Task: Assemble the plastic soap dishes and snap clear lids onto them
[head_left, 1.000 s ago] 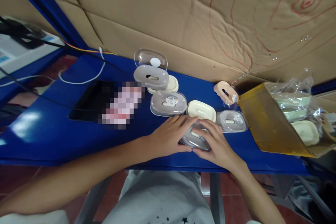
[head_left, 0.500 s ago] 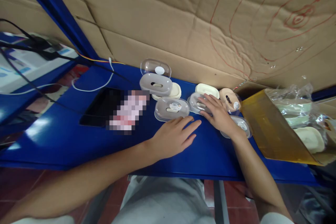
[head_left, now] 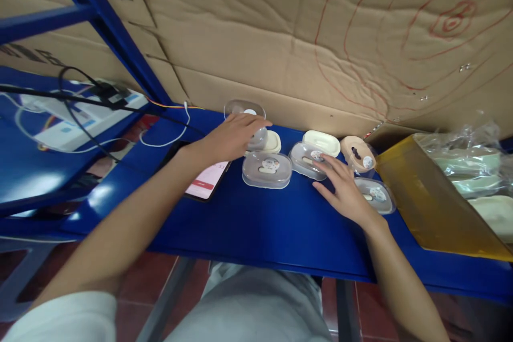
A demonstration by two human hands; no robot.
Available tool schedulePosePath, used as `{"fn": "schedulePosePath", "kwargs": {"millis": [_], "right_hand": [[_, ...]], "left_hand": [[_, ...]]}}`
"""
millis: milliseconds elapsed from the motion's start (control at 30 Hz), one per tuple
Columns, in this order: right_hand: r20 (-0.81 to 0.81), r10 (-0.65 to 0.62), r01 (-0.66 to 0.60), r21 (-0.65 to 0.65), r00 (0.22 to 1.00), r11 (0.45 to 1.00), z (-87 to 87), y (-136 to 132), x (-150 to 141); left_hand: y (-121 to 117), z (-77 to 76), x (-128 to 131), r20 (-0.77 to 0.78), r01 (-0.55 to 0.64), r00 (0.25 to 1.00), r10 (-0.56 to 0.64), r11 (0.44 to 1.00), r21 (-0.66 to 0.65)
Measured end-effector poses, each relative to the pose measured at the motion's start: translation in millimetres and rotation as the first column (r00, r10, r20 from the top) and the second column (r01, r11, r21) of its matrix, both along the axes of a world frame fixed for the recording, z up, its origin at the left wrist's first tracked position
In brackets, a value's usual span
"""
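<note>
My left hand [head_left: 232, 139] reaches over a grey oval plastic piece [head_left: 258, 139] at the back left, its fingers stretched out and its thumb hidden. A clear oval cover [head_left: 244, 107] stands behind it, and a cream oval base [head_left: 273, 142] shows to its right. My right hand [head_left: 347, 192] is open, fingertips at the right edge of a grey oval case with a clear cover [head_left: 308, 159]. Another covered grey case [head_left: 267, 170] lies to its left, and a third one [head_left: 375, 195] is partly behind my right hand. A cream oval tray [head_left: 321, 142] sits behind the middle case.
A peach oval case [head_left: 356, 153] sits near the cardboard wall [head_left: 240, 53]. At the right stands a yellow-brown box [head_left: 433, 208] with bagged green and cream pieces. A phone [head_left: 206, 181] lies under my left forearm. Cables [head_left: 164, 143] run along the left of the blue table [head_left: 256, 230].
My hands have parted from the grey case, which now lies farther back beside the cream tray. My left hand has moved left and away to the back pieces; my right has drawn back slightly.
</note>
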State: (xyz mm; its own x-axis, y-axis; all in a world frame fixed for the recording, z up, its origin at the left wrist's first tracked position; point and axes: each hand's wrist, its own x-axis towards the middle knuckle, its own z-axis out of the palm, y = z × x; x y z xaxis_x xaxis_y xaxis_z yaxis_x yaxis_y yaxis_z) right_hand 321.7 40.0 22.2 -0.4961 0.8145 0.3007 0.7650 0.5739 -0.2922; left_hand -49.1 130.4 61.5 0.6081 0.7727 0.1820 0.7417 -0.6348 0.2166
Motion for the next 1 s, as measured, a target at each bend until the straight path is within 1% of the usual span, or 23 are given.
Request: {"fn": "schedulePosePath", "kwargs": {"millis": [67,133,233,300,367,433,500,533,600,700,800,867,933,1000], "right_hand": [[-0.004,-0.004,0.004,0.013,1.000,1.000,-2.7,-1.5,0.7],[-0.012,0.004,-0.003,0.021,1.000,1.000,-3.5,-2.4,0.0],[-0.017,0.035,-0.035,0.037,0.999,0.999,3.3,0.1,-6.5],[0.006,0.089,-0.089,0.047,0.996,0.995,14.6,8.4,-17.1],[0.041,0.167,-0.168,0.037,0.985,0.985,29.3,25.1,-33.0],[0.075,0.222,-0.222,-0.007,0.972,0.975,43.2,50.6,-52.0],[0.146,0.226,-0.213,-0.101,0.963,0.972,52.0,81.5,-71.3],[0.188,0.231,-0.202,-0.164,0.955,0.966,53.5,97.4,-80.5],[0.226,0.259,-0.203,-0.242,0.939,0.949,50.6,126.2,-97.7],[0.246,0.306,-0.222,-0.317,0.920,0.922,35.5,155.6,-120.2],[0.263,0.311,-0.205,-0.362,0.913,0.909,19.0,168.8,-136.5],[0.264,0.302,-0.193,-0.371,0.916,0.909,15.1,172.2,-140.7],[0.251,0.288,-0.189,-0.355,0.924,0.915,20.7,172.0,-136.5],[0.231,0.256,-0.178,-0.313,0.939,0.933,35.3,165.1,-122.4]], "left_hand": [[17.8,-0.1,-6.7,-0.113,-0.017,0.994,0.002,0.991,-0.134],[30.8,-3.4,-10.6,-0.178,-0.061,0.984,0.026,0.980,-0.192],[39.7,-10.0,-12.4,-0.208,-0.106,0.976,0.065,0.976,-0.190],[39.2,-12.1,-12.4,-0.207,-0.117,0.975,0.080,0.978,-0.171],[35.8,-11.2,-13.3,-0.195,-0.123,0.976,0.096,0.983,-0.135],[32.2,-7.6,-15.4,-0.136,-0.124,0.984,0.110,0.988,-0.093],[30.3,-2.8,-18.5,-0.014,-0.123,0.992,0.122,0.989,-0.079],[30.0,-0.5,-20.1,0.050,-0.124,0.990,0.128,0.988,-0.088],[30.0,2.9,-22.6,0.135,-0.127,0.980,0.143,0.985,-0.119],[28.4,2.8,-24.4,0.220,-0.123,0.963,0.156,0.980,-0.157],[24.2,-2.6,-24.6,0.384,-0.101,0.910,0.157,0.982,-0.161],[20.5,-6.1,-24.6,0.463,-0.111,0.869,0.173,0.981,-0.159],[15.3,-7.1,-24.4,0.501,-0.133,0.842,0.197,0.978,-0.162],[6.1,-4.2,-23.3,0.517,-0.138,0.834,0.191,0.981,-0.139]]}}
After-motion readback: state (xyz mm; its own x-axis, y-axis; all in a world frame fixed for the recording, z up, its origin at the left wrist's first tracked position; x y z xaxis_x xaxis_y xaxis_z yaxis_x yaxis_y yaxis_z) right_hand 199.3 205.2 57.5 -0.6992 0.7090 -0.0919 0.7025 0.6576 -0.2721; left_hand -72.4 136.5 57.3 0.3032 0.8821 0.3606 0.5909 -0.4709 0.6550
